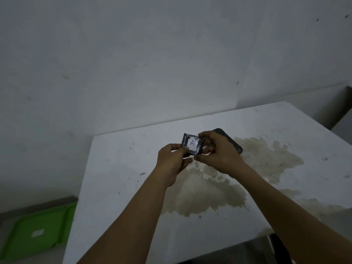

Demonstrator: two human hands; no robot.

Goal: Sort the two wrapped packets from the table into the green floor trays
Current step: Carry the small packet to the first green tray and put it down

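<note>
The small dark foil-wrapped packet with a white label marked "A" [192,144] is held up in the air above the middle of the white stained desk [122,168], nearer its far edge than its near one, label facing the camera. Its long axis runs roughly left to right, tilted slightly. The left hand [174,161] pinches the packet's lower left corner between thumb and fingers [185,148], and the right hand [219,151] closes on its right edge, fingers curled around the side. Both hands are thus closed on the one packet, neither spread wide.

A second dark wrapped packet [231,141] lies flat on the desk just behind the right hand, partly hidden by it, beside a large brownish stain [209,195].

The flat green plastic tray with a white label [36,233] sits on the floor past the desk's left edge, toward the near left corner. From the held packet it lies down and to the left, so the left hand is the nearer one for carrying the packet over that edge. Only one tray is clearly seen; what its label reads is too small to tell.
</note>
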